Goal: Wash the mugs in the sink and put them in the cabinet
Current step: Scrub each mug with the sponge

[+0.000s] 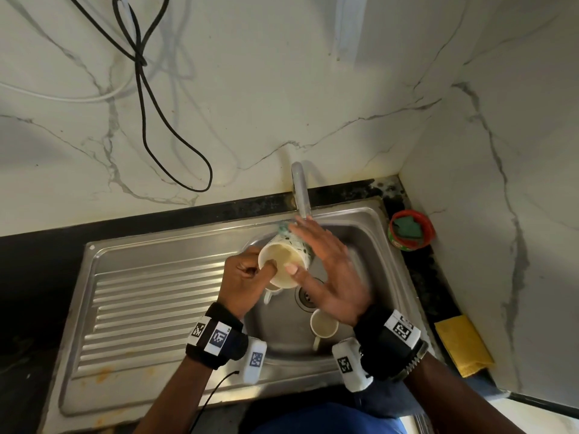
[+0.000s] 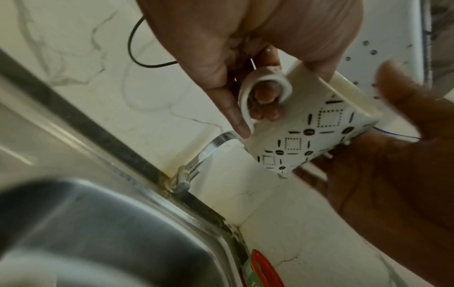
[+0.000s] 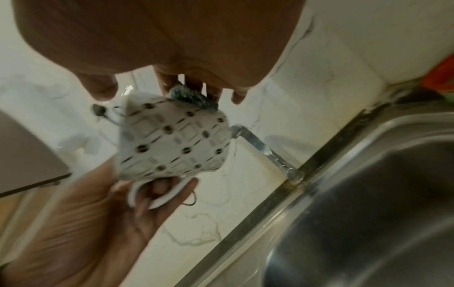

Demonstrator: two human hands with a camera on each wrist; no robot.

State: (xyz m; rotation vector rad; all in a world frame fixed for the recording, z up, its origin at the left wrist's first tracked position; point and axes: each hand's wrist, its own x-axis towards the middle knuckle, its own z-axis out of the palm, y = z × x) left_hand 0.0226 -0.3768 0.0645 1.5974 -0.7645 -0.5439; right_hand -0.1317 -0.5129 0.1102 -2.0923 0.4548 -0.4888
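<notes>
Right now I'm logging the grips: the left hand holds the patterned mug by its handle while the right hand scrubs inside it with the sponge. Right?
Not quite. The left hand does hold the patterned mug by its handle, but the right hand presses the sponge against the mug's outside wall, not inside. The right wrist view shows it.

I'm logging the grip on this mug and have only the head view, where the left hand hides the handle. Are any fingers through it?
Observer: Yes. The left wrist view shows fingers of the left hand curled through the handle of the patterned mug.
Operator: And what is under the right palm?
Observer: In the right wrist view, the right hand presses a blue-grey scrubber against the mug's outer wall.
</notes>
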